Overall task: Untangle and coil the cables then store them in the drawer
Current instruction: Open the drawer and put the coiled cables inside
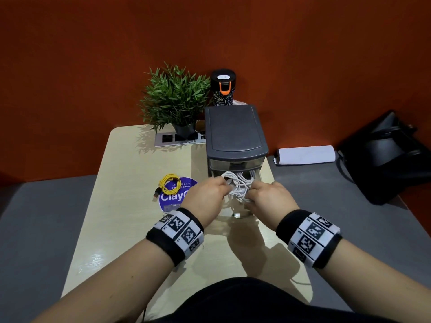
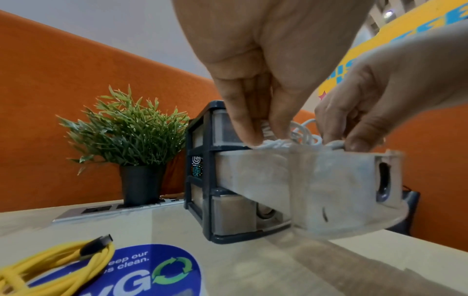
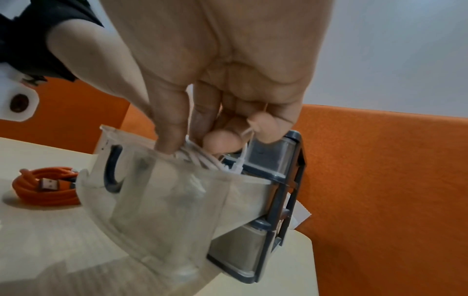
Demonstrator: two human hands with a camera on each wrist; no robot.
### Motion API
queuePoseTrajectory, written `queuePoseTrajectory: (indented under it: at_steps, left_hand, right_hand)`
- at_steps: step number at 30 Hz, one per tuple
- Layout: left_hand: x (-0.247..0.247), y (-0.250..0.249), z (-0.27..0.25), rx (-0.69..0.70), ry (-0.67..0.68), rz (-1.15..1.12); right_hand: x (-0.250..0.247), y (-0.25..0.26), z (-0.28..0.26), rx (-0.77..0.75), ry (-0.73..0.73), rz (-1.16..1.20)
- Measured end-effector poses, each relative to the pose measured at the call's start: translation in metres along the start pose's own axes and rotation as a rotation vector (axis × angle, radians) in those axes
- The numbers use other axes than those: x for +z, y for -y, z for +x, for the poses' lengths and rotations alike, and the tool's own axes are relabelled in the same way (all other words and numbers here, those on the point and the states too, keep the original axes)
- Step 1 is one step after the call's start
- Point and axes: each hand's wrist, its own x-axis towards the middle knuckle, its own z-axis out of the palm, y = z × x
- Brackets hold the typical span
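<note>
A white coiled cable sits in the mouth of the pulled-out translucent drawer of a small grey drawer unit. My left hand pinches the coil's left side with its fingertips pointing down. My right hand grips the right side, and strands of the white cable run between its curled fingers. Left of the unit, a yellow coiled cable lies on a round blue sticker. That coil looks orange in the right wrist view.
A potted plant and a black bottle stand behind the unit, with a socket strip at the plant's base. A white roll and a black bag lie on the grey surface to the right.
</note>
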Motion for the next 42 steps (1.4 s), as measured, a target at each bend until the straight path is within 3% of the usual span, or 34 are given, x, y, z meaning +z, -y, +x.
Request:
queuePoseTrajectory:
  at_steps: [2,6,8,13,20,27,32,38,40,42]
  left_hand:
    - [0.001,0.002,0.004,0.073,-0.037,0.027]
    - [0.012,0.004,0.002,0.116,0.008,0.187]
    - [0.012,0.003,0.000,0.105,0.038,0.236]
    - [0.012,-0.001,-0.001,0.083,0.067,0.263]
    - [0.011,-0.004,0.000,0.015,0.166,0.079]
    - [0.010,0.001,-0.002,-0.005,0.146,-0.044]
    - [0.008,0.002,-0.003,0.040,0.032,0.006]
    - [-0.006,-0.004,0.008,0.046,-0.419,0.017]
    - [-0.013,-0.002,0.012,-0.021,-0.360,0.015]
    - [-0.017,0.004,0.016,-0.086,-0.210,0.041]
  right_hand:
    - [0.000,0.002,0.003,0.023,-0.066,0.000]
    - [0.007,-0.001,0.000,0.020,0.104,0.033]
    - [0.005,-0.003,-0.004,0.019,0.051,0.041]
    - [-0.002,-0.015,-0.003,0.229,-0.149,0.240]
    - [0.008,-0.014,0.014,0.215,-0.081,0.229]
    - [0.010,-0.011,0.013,0.166,-0.043,0.182]
    - [0.009,-0.009,0.005,0.078,-0.007,0.083]
    - [0.001,-0.011,-0.010,0.019,0.146,-0.126]
    - [0.004,-0.013,-0.015,0.021,0.144,-0.141]
    - [0.008,-0.015,-0.018,0.041,0.103,-0.116]
